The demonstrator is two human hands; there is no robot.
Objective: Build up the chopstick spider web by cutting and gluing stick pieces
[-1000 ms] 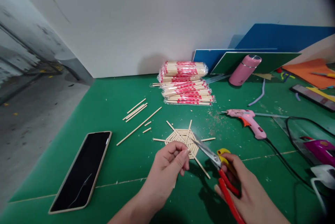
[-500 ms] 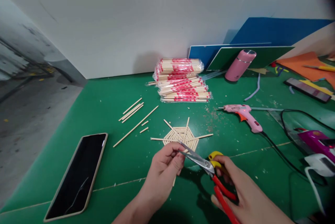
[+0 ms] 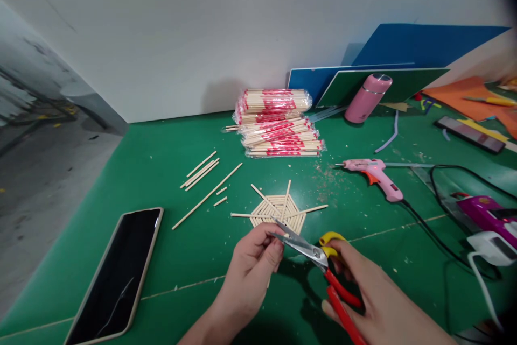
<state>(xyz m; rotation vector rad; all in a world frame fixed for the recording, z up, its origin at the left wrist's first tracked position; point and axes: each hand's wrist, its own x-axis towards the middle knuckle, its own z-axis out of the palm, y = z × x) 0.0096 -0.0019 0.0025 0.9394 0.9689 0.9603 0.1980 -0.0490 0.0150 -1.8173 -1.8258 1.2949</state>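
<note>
My right hand [image 3: 365,280] grips scissors [image 3: 309,251] with red and yellow handles, their blades parted. Pinched in my left hand [image 3: 254,269] is a thin wooden stick; its pale end [image 3: 286,236] shows between the blades, and the rest is hidden by my fingers. Just beyond lies a web-shaped piece of wooden sticks [image 3: 299,221], with spokes sticking out past its rings. My left hand and the blades cover its near part. Left of it are a long stick [image 3: 207,196], several mid-length sticks [image 3: 202,174] and two short pieces [image 3: 220,201].
Plastic-wrapped stick bundles [image 3: 280,135] lie by the wall. A pink glue gun [image 3: 375,175] with a black cord rests at right, and a pink bottle [image 3: 368,98] stands behind it. A phone [image 3: 115,275] lies at left, another phone [image 3: 470,134] at far right.
The view has shifted slightly. Both hands keep nearly the same pose, with the scissor blades still around the stick's end.
</note>
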